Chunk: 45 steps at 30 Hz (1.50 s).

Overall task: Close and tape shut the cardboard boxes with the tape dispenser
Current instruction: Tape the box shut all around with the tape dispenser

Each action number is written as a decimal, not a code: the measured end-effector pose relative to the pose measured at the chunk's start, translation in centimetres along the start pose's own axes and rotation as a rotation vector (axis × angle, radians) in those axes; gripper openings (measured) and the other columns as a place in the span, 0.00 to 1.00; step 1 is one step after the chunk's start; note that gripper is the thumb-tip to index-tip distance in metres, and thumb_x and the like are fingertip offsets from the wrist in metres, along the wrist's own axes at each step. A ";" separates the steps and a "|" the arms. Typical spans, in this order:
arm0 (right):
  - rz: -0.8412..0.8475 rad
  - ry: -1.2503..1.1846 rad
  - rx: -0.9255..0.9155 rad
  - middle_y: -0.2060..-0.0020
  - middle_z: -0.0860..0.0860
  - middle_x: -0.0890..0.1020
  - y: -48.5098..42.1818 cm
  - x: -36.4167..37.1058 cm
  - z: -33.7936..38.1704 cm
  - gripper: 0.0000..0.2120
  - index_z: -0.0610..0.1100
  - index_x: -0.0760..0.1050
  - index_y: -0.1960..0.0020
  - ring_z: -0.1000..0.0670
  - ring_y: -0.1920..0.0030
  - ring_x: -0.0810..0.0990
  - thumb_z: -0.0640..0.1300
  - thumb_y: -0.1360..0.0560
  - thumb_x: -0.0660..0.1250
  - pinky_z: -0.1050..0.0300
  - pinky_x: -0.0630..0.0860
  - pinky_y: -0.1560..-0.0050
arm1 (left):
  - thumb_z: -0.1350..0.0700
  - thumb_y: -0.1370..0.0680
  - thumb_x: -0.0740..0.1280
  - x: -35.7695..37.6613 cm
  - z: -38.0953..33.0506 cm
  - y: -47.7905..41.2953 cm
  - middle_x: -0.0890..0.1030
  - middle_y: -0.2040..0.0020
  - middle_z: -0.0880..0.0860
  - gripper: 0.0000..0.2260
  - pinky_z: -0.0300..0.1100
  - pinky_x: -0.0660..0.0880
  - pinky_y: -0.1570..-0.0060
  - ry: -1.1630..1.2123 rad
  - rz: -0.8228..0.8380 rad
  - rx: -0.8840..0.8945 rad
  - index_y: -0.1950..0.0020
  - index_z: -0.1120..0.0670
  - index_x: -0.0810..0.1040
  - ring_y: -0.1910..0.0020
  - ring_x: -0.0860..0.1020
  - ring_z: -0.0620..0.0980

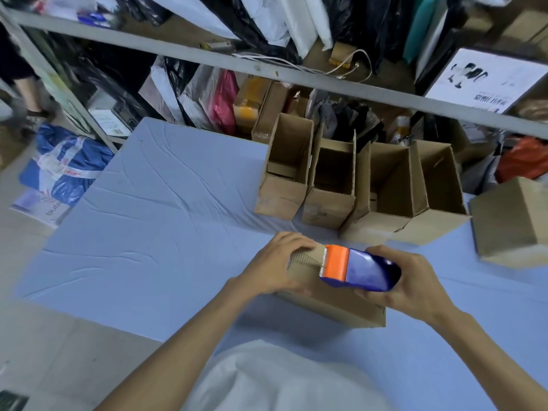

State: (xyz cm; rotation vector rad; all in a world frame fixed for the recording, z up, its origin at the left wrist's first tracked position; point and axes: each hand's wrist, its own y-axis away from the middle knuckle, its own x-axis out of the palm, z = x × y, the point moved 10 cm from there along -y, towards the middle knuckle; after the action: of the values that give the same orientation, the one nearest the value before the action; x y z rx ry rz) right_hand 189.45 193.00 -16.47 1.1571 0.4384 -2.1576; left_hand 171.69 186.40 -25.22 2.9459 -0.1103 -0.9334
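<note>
A small cardboard box (335,307) lies on the blue table cover (154,221) just in front of me. My left hand (275,265) grips its left end, fingers curled over the top edge. My right hand (412,283) holds a blue tape dispenser (361,269) with an orange front and toothed blade, pressed on the box's top near my left fingers. Behind stand several open cardboard boxes (329,179) in a row, flaps up. One closed box (510,221) sits at the right.
A metal shelf rail (267,69) runs across behind the table, with bags, parcels and cables stacked above and below it. A blue sack (65,167) lies on the floor at the left. White cloth (281,378) fills the bottom middle.
</note>
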 end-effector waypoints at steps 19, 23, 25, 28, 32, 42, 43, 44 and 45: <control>-0.043 -0.025 -0.123 0.58 0.60 0.81 -4.5 -0.1 10.0 0.32 0.48 0.78 0.44 0.61 0.61 0.77 0.64 0.43 0.72 0.73 0.69 0.59 | 0.64 0.37 0.81 1.0 3.0 0.4 0.80 0.44 0.43 0.34 0.30 0.75 0.54 0.520 -0.055 -0.205 0.35 0.51 0.72 0.44 0.79 0.40; -0.053 -0.069 -0.083 0.57 0.58 0.82 -4.9 -0.2 9.4 0.31 0.48 0.79 0.44 0.58 0.59 0.80 0.57 0.44 0.78 0.65 0.75 0.59 | 0.54 0.42 0.84 1.0 3.2 0.0 0.77 0.36 0.51 0.43 0.25 0.72 0.50 0.447 -0.079 -0.240 0.31 0.55 0.70 0.41 0.77 0.44; -0.040 -0.075 -0.072 0.58 0.57 0.83 -5.1 -0.6 8.6 0.30 0.47 0.79 0.44 0.56 0.58 0.80 0.52 0.44 0.81 0.64 0.76 0.58 | 0.55 0.43 0.84 0.4 2.5 -0.3 0.78 0.38 0.47 0.41 0.38 0.76 0.43 0.501 -0.123 -0.139 0.32 0.49 0.72 0.38 0.77 0.46; -0.038 -0.053 -0.084 0.61 0.64 0.79 -4.8 -1.2 8.6 0.30 0.48 0.79 0.45 0.64 0.59 0.78 0.57 0.45 0.77 0.74 0.71 0.62 | 0.52 0.40 0.83 0.2 2.1 -0.2 0.75 0.39 0.36 0.39 0.27 0.72 0.46 0.479 -0.123 -0.128 0.33 0.42 0.69 0.36 0.75 0.43; -0.063 -0.072 -0.067 0.59 0.60 0.81 -5.4 0.0 9.8 0.30 0.50 0.79 0.45 0.60 0.59 0.79 0.59 0.44 0.78 0.68 0.74 0.61 | 0.59 0.40 0.82 0.7 2.9 -0.2 0.79 0.42 0.43 0.36 0.43 0.79 0.47 0.539 -0.151 -0.138 0.38 0.39 0.72 0.41 0.78 0.45; -0.173 -0.201 0.053 0.59 0.62 0.81 -5.8 0.0 6.7 0.26 0.53 0.79 0.48 0.61 0.57 0.79 0.49 0.45 0.82 0.70 0.75 0.61 | 0.49 0.46 0.84 0.9 3.9 -0.5 0.77 0.39 0.40 0.43 0.47 0.78 0.44 0.507 -0.162 -0.166 0.34 0.39 0.70 0.38 0.75 0.41; -0.190 -0.218 0.062 0.60 0.64 0.81 -5.8 0.0 6.6 0.25 0.55 0.78 0.50 0.62 0.57 0.79 0.49 0.45 0.82 0.70 0.75 0.61 | 0.48 0.45 0.84 0.9 3.9 -0.7 0.77 0.40 0.39 0.42 0.44 0.78 0.46 0.497 -0.164 -0.171 0.35 0.38 0.70 0.39 0.75 0.40; -0.208 -0.231 0.070 0.60 0.65 0.80 -5.9 0.0 6.6 0.25 0.56 0.77 0.50 0.62 0.56 0.79 0.48 0.45 0.82 0.70 0.75 0.60 | 0.48 0.45 0.83 1.0 3.8 -0.8 0.77 0.40 0.39 0.41 0.41 0.78 0.47 0.489 -0.156 -0.171 0.35 0.39 0.70 0.40 0.75 0.39; -0.228 -0.245 0.073 0.60 0.66 0.80 -6.0 0.2 6.8 0.26 0.57 0.77 0.51 0.63 0.56 0.79 0.47 0.45 0.82 0.71 0.75 0.60 | 0.48 0.44 0.83 0.9 3.7 -1.0 0.78 0.41 0.39 0.39 0.37 0.77 0.49 0.469 -0.146 -0.169 0.36 0.40 0.72 0.40 0.76 0.39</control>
State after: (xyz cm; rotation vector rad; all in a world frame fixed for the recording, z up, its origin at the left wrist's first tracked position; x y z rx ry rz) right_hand 181.11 193.55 -12.89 0.8995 0.4004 -2.4945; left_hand 170.38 187.21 -28.86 2.9468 0.1937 -0.2251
